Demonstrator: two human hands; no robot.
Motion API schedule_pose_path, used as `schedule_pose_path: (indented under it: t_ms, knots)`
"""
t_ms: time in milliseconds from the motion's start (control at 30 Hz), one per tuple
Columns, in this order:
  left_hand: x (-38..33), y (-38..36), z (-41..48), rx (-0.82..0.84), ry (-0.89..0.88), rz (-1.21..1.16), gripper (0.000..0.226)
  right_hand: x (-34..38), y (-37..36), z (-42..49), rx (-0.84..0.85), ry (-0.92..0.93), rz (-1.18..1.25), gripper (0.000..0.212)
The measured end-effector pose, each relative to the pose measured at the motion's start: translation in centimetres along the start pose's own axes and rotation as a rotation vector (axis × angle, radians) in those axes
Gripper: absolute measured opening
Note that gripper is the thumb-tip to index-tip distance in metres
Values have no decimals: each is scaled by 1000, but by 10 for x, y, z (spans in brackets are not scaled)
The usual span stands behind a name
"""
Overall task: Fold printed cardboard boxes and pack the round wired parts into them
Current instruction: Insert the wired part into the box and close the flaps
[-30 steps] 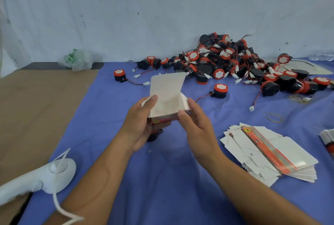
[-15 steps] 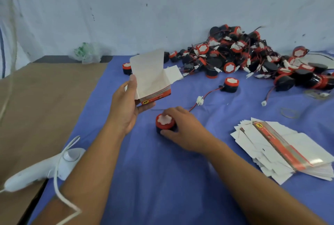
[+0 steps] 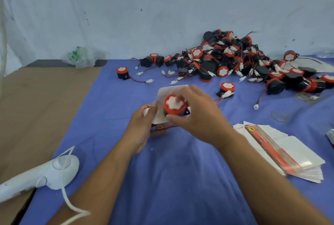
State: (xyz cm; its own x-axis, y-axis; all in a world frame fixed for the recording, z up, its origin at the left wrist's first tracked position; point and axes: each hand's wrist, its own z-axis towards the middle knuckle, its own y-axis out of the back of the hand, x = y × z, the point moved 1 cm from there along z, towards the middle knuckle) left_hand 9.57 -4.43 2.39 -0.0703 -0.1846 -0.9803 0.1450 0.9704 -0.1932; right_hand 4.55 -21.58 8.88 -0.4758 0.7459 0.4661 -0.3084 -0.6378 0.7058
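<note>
I see a white handheld device (image 3: 54, 172) with its cord (image 3: 67, 199) lying across the near left edge of the blue cloth (image 3: 162, 179). A crumpled plastic bag (image 3: 81, 57) sits against the wall (image 3: 144, 7) at the back of the brown worktop (image 3: 36, 107). A rubber band (image 3: 279, 116) lies on the cloth at right.

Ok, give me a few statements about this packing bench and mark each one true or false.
1. The right hand grips a round black part with a red cap. True.
2. The left hand lies flat and empty on the blue cloth. False: it holds an open white printed cardboard box.
3. The stack of flat printed cardboard blanks lies left of both hands. False: it lies to their right.
4. The heap of round wired parts sits at the far edge of the cloth, by the wall. True.
</note>
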Motion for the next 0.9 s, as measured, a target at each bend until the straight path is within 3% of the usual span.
schedule_pose_path:
  t_ms: [67, 267, 467, 533, 600, 633, 733, 800, 900]
  knots:
    - [3, 0, -1, 46, -1, 36, 52, -1, -18, -5, 72, 7, -89, 43]
    - [1, 3, -4, 156, 60, 27, 72, -7, -41, -13, -34, -37, -51, 34]
    - [3, 0, -2, 16, 73, 7, 43, -15, -35, -12, 152, 120, -50, 19]
    - [3, 1, 0, -28, 83, -17, 34, -20, -23, -6, -41, 125, -65, 18]
    - [4, 4, 2, -30, 96, -43, 27, -25, -6, -2, -332, -18, -13, 14]
    - [4, 6, 3, -25, 102, -59, 26, -29, 0, -1, -395, -106, 27, 24]
    - [4, 6, 4, 26, 100, -77, 37, -42, 7, 4, -208, -300, 209, 41]
    - [5, 4, 3, 54, 105, -43, 50, -43, 7, 4, -116, -276, 263, 32]
    - [6, 5, 4, 69, 106, -27, 42, -34, 4, 5, -107, -147, 218, 11]
